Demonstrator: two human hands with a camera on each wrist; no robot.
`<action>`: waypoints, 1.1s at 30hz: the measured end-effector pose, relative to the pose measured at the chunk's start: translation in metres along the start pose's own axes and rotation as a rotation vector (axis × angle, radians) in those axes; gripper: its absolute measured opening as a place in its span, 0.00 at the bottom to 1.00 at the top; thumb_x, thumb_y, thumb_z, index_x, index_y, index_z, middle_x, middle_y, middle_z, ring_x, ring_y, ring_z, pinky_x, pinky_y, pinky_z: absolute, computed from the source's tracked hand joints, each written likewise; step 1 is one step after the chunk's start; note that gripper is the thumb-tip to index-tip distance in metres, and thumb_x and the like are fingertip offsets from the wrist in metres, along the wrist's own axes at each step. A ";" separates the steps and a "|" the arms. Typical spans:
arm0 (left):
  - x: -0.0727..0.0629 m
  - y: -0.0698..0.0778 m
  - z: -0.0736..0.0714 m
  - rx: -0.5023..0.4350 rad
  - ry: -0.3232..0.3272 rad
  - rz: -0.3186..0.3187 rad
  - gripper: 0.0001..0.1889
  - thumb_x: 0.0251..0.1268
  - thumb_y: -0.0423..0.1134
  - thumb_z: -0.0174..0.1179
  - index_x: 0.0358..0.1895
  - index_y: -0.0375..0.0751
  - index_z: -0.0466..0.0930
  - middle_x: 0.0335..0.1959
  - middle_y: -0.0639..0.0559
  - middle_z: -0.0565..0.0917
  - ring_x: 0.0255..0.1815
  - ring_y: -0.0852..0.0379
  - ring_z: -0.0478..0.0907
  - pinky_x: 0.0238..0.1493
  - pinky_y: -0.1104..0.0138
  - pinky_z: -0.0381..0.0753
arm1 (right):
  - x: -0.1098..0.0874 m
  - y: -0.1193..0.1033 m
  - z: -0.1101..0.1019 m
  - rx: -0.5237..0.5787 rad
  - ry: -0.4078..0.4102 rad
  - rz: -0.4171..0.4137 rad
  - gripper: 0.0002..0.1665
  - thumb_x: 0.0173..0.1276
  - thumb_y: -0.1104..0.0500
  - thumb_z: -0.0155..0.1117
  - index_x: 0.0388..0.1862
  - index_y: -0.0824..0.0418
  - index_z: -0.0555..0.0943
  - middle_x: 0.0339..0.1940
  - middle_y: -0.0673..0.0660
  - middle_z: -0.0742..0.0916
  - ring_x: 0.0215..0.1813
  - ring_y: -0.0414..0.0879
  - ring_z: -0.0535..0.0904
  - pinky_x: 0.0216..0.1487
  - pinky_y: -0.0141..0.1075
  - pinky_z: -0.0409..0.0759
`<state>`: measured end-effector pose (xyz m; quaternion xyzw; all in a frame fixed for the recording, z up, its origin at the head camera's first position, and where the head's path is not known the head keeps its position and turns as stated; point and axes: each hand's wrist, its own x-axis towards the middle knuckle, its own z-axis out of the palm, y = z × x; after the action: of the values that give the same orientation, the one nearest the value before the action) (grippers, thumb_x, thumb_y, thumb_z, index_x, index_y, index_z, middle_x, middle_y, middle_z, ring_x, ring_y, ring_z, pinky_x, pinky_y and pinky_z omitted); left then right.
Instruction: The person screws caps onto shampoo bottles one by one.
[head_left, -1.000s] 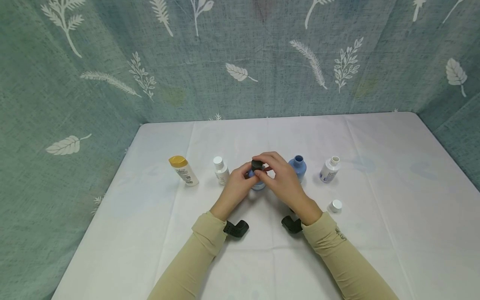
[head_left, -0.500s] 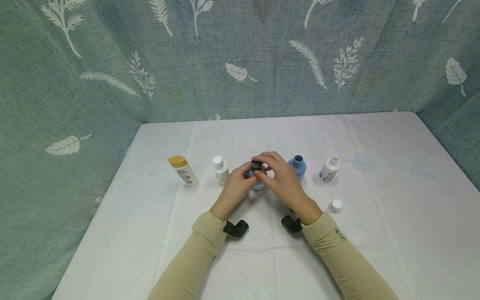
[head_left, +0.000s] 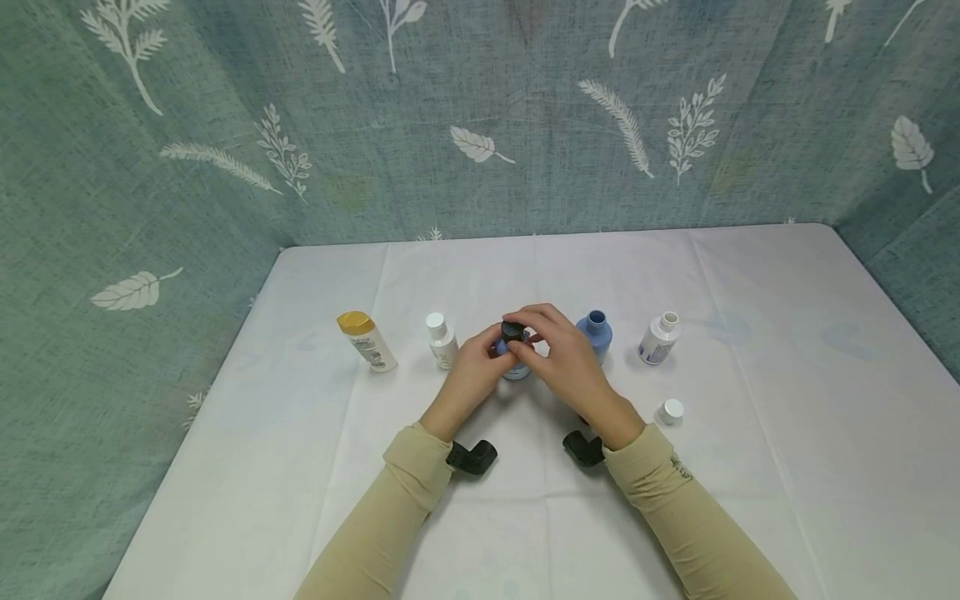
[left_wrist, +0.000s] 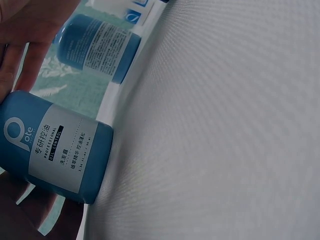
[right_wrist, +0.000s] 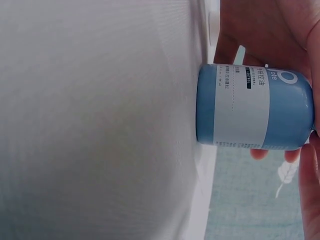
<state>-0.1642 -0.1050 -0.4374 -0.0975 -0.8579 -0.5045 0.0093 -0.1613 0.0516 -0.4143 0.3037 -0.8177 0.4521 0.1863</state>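
A small blue shampoo bottle (head_left: 516,372) stands upright on the white-covered table, between the two hands. Its printed label faces the wrist cameras, and the blue body (left_wrist: 62,150) fills the left side of the left wrist view. My left hand (head_left: 474,368) grips the bottle near its shoulder from the left. With thumb and fingers, my right hand (head_left: 564,360) pinches the black cap (head_left: 513,331) at the bottle's top. In the right wrist view the same bottle (right_wrist: 242,107) shows its base on the cloth. Fingers hide the bottle's neck.
Behind the right hand stands an uncapped blue bottle (head_left: 596,335). Farther right are an uncapped white bottle (head_left: 657,342) and a loose white cap (head_left: 671,412). To the left stand a white capped bottle (head_left: 442,343) and a yellow-capped bottle (head_left: 369,343). A green curtain (head_left: 420,183) hangs behind.
Hardly anything differs. Both hands stay on the bottle and its black cap, with only a very slight shift at the cap.
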 end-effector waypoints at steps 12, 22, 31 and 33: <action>0.000 0.001 0.000 0.032 -0.001 -0.021 0.14 0.53 0.45 0.58 0.46 0.59 0.76 0.42 0.61 0.79 0.41 0.62 0.73 0.44 0.64 0.72 | 0.000 -0.001 0.000 -0.042 0.013 -0.004 0.20 0.58 0.55 0.64 0.50 0.53 0.77 0.47 0.48 0.76 0.43 0.42 0.75 0.40 0.32 0.73; 0.000 -0.001 -0.002 0.018 -0.038 -0.043 0.17 0.53 0.46 0.59 0.48 0.61 0.74 0.45 0.60 0.78 0.41 0.60 0.73 0.44 0.63 0.72 | 0.000 0.001 -0.001 -0.038 0.007 -0.032 0.20 0.58 0.57 0.64 0.51 0.54 0.77 0.47 0.48 0.76 0.41 0.42 0.75 0.40 0.31 0.73; -0.002 0.001 -0.004 0.042 -0.039 -0.055 0.18 0.52 0.47 0.59 0.49 0.61 0.74 0.44 0.60 0.78 0.38 0.59 0.74 0.41 0.63 0.73 | 0.000 0.001 0.000 -0.034 0.010 -0.061 0.20 0.58 0.59 0.64 0.50 0.54 0.78 0.48 0.48 0.77 0.41 0.42 0.74 0.39 0.31 0.72; -0.002 0.002 -0.003 0.040 -0.034 -0.053 0.18 0.52 0.46 0.59 0.49 0.60 0.74 0.43 0.60 0.78 0.38 0.59 0.74 0.41 0.63 0.73 | 0.000 0.001 0.000 -0.037 0.011 -0.062 0.21 0.57 0.59 0.64 0.51 0.54 0.77 0.48 0.49 0.77 0.41 0.42 0.74 0.39 0.31 0.72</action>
<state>-0.1624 -0.1072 -0.4341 -0.0828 -0.8700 -0.4857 -0.0167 -0.1618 0.0521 -0.4147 0.3228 -0.8152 0.4325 0.2102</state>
